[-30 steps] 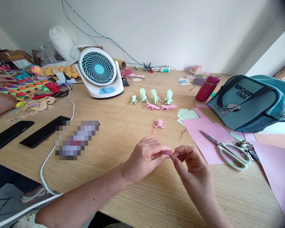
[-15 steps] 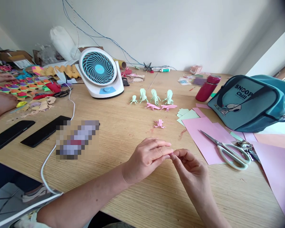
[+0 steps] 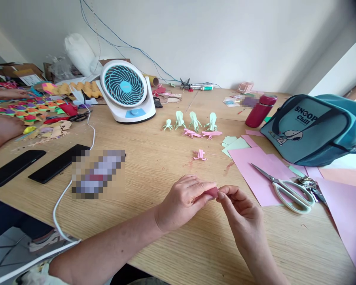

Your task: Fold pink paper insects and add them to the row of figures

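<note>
Between my hands, just above the wooden table (image 3: 154, 158), is a small folded piece of pink paper (image 3: 213, 192). My left hand (image 3: 185, 200) has its fingers closed over most of it, so its full shape is hidden. The thumb and index finger of my right hand (image 3: 240, 206) pinch the paper's right end. Beyond my hands a small pink folded paper figure (image 3: 199, 154) stands alone. Farther back are two more pink folded figures (image 3: 211, 134) and a row of several pale green ones (image 3: 193, 121).
Scissors (image 3: 290, 194) lie on pink sheets (image 3: 249, 170) at the right, near a teal bag (image 3: 308, 130) and a red bottle (image 3: 261, 111). A fan (image 3: 126, 91) stands behind left. A white cable (image 3: 56, 209) crosses the left side, where another person's hand (image 3: 6, 130) rests.
The fingers of my left hand have parted a little from the paper, so more of the pink piece shows. My right hand still pinches its end.
</note>
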`<state>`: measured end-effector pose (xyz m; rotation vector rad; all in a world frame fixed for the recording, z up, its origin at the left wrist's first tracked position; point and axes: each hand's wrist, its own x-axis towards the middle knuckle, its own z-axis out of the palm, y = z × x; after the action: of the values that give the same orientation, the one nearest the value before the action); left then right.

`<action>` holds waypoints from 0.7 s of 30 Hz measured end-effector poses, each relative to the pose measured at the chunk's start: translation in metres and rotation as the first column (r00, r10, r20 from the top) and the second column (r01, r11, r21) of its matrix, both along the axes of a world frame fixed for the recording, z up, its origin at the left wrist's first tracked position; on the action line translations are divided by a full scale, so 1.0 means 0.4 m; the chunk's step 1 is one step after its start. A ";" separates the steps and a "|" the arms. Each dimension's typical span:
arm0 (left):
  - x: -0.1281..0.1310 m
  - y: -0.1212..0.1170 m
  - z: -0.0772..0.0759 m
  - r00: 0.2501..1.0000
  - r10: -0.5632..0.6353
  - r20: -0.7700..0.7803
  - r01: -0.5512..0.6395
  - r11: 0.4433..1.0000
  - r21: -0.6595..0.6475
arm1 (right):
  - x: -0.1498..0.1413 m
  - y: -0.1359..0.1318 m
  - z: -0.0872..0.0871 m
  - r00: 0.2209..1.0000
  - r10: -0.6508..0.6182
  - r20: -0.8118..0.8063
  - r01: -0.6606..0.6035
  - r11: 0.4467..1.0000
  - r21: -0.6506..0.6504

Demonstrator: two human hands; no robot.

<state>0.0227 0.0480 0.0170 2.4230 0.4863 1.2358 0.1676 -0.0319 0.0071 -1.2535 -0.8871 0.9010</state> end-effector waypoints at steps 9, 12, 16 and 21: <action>-0.002 0.000 0.006 0.999 -0.034 0.017 0.036 0.989 -0.143 | 0.007 0.002 0.007 0.994 0.098 -0.039 -0.099 0.995 -0.032; -0.004 0.001 0.001 0.999 -0.035 0.034 0.039 0.993 -0.113 | 0.015 0.002 -0.004 0.985 0.144 -0.095 -0.152 0.984 -0.088; -0.008 -0.002 -0.001 1.000 -0.012 -0.002 0.012 0.999 -0.036 | 0.018 0.003 -0.009 0.965 0.149 -0.215 -0.180 0.975 -0.132; -0.009 0.002 0.005 0.999 0.002 -0.035 -0.001 1.000 0.019 | 0.014 0.005 0.000 0.940 0.100 -0.327 -0.148 0.981 -0.125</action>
<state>0.0192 0.0488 0.0189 2.4643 0.4883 1.2056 0.1734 -0.0298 0.0073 -1.1430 -0.6544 1.2513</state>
